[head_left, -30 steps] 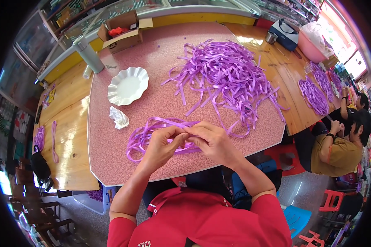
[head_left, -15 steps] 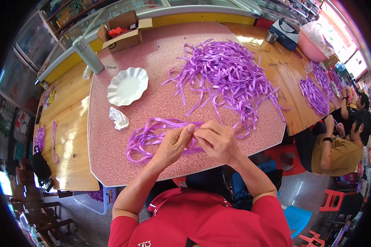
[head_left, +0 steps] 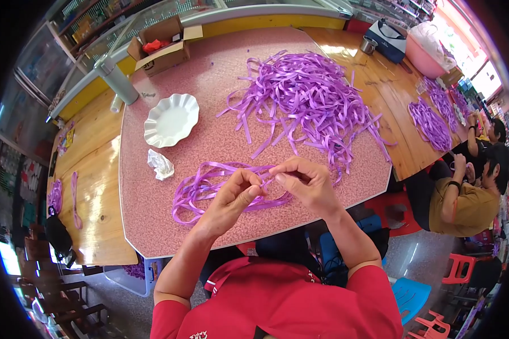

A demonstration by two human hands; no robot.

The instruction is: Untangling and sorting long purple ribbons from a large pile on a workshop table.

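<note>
At left stands a white wavy plate (head_left: 172, 120), with a crumpled tissue (head_left: 161, 164) near it. Then purple ribbon loops (head_left: 197, 186) lie on the pink table (head_left: 152, 223), partly under the left hand (head_left: 232, 199). This hand and the right hand (head_left: 312, 185) pinch a purple ribbon (head_left: 266, 183), near the ribbon pile (head_left: 314, 93).

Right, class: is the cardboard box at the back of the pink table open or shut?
Open: the cardboard box has its flaps spread, and something red shows inside.

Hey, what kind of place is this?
Probably a small workshop, perhaps inside a shop: a big ribbon pile on the table, other people at the right, and stocked shelves beyond.
</note>
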